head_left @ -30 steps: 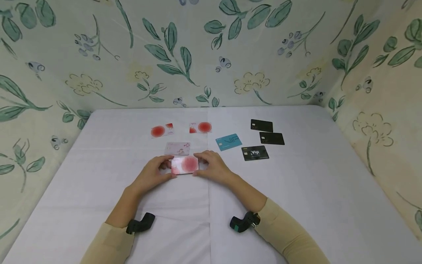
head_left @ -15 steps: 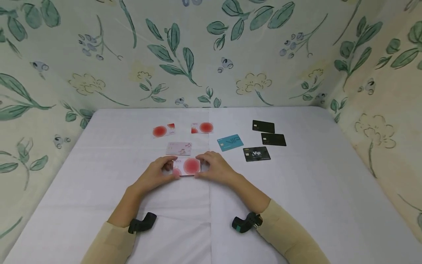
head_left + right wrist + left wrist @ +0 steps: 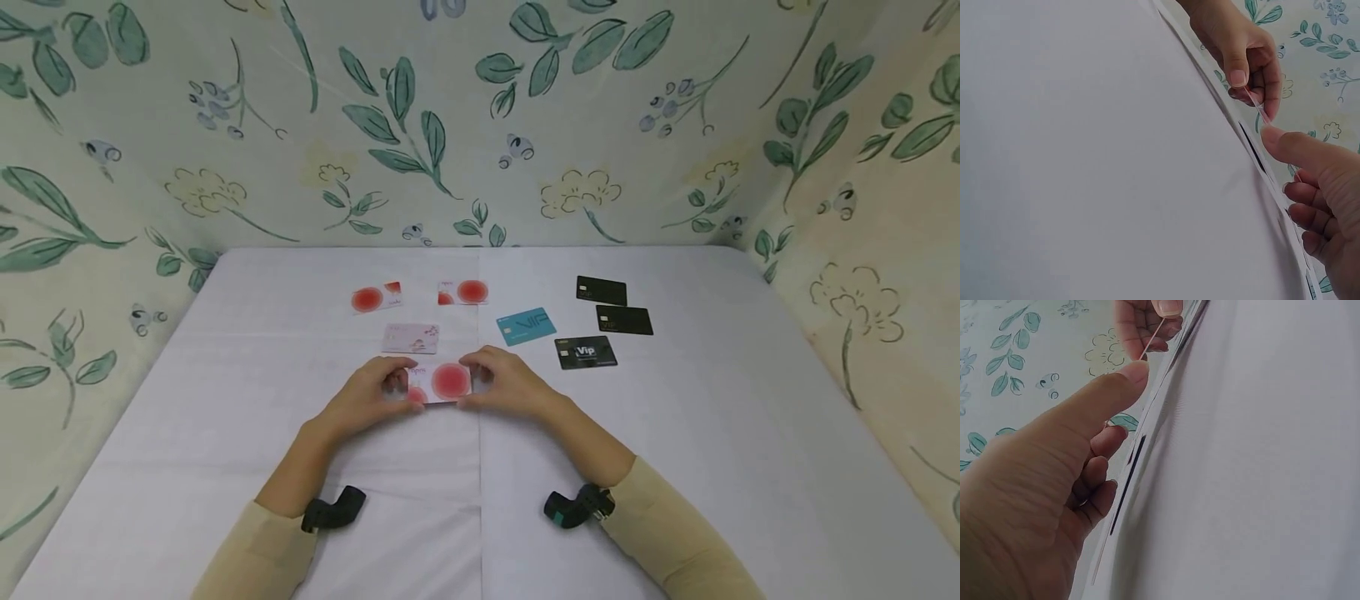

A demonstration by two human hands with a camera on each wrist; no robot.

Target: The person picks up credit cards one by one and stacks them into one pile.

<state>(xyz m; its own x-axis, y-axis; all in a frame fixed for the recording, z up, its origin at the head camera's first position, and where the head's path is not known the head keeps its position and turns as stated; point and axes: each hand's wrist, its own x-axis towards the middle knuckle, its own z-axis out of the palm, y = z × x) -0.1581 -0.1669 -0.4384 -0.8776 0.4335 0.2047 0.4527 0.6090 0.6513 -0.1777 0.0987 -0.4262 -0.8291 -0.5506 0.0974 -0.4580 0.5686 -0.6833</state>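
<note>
In the head view both hands hold one white card with a red circle [image 3: 451,382] by its short ends, printed face up. My left hand [image 3: 371,390] pinches its left end between thumb and fingers. At the right end my right hand [image 3: 513,382] does likewise. Both wrist views show the card edge-on as a thin strip, raised above the white tabletop. Just beyond it lies a pale pink card [image 3: 410,338]. Two more cards with red circles, one at the left [image 3: 377,297] and one to its right [image 3: 462,292], lie farther back.
Right of the hands lie a blue VIP card [image 3: 526,326] and three black cards, the nearest a black Vip card [image 3: 586,352]. A white cloth [image 3: 675,467] covers the table. Leaf-patterned fabric [image 3: 480,125] hangs behind and at the sides.
Both hands have shifted a little to the right and nearer with the card between them. The glare on its face has gone. The cards on the table stay put.
</note>
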